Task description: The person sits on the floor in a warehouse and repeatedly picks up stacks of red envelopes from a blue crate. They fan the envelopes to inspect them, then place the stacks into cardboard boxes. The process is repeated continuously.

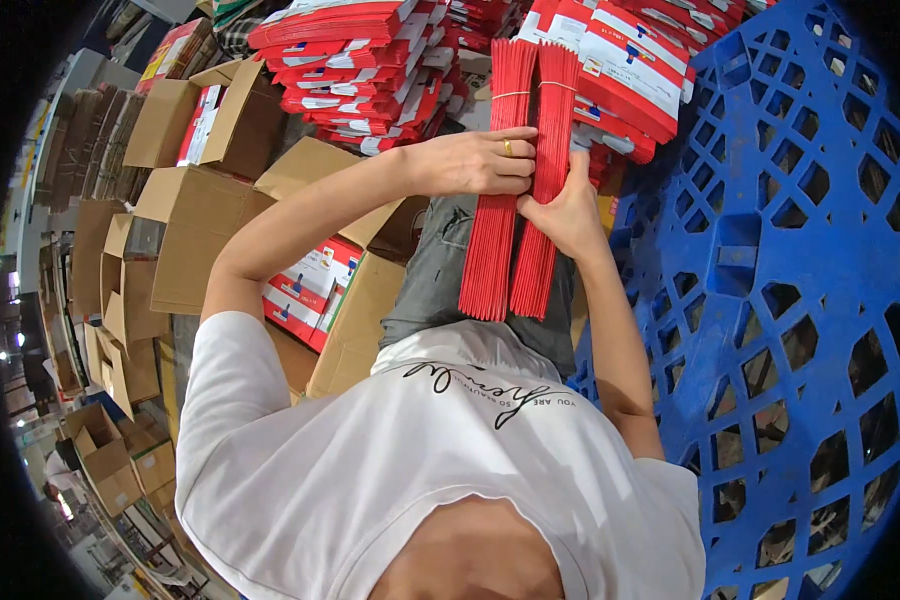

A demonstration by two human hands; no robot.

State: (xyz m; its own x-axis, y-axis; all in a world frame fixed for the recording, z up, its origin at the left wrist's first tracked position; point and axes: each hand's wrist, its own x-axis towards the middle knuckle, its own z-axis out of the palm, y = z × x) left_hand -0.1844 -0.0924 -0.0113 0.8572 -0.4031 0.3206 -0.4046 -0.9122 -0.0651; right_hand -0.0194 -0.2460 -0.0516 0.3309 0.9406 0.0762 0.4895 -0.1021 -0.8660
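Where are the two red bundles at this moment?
In the head view, the red bundles stand upper centre, between the left hand and right hand, left of the blue pallet.

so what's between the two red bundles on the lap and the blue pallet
In the head view, only the right hand and its forearm lie between the red bundles and the blue pallet; that hand grips the right-side bundle.
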